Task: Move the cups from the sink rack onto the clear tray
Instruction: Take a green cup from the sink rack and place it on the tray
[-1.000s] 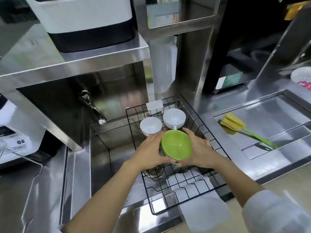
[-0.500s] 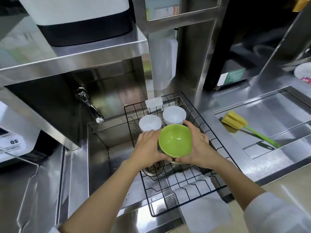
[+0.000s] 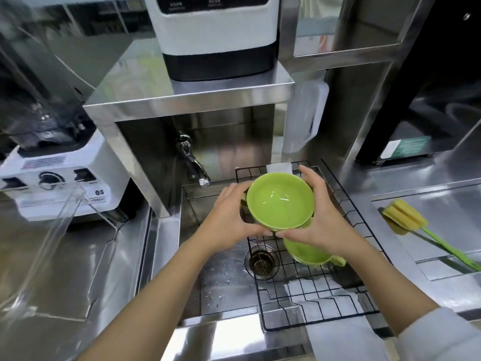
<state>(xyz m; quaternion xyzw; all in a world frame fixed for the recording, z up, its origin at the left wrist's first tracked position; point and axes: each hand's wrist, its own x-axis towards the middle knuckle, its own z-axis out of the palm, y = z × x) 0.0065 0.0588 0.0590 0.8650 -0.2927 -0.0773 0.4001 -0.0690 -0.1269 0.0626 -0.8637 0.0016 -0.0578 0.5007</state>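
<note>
I hold a green cup [image 3: 279, 199] between both hands, lifted above the black wire sink rack [image 3: 309, 306]. My left hand [image 3: 229, 217] grips its left side and my right hand [image 3: 321, 214] grips its right side. The cup's mouth faces up toward me. A second green cup [image 3: 309, 252] sits lower in the rack, partly hidden under my right hand. The clear tray [image 3: 49, 246] stands on the steel counter at the left, its near wall tilted and see-through. The white cups seen before are hidden behind the lifted cup.
The sink basin with its drain [image 3: 261, 261] lies left of the rack, a faucet [image 3: 192, 162] above it. A white blender base [image 3: 59, 175] stands behind the tray. A steel shelf carries a white appliance [image 3: 216, 35]. A yellow sponge brush [image 3: 413, 220] lies at the right.
Both hands have raised the green cup out of the rack and shifted it leftward. My view has swung left, bringing the clear tray and blender into sight.
</note>
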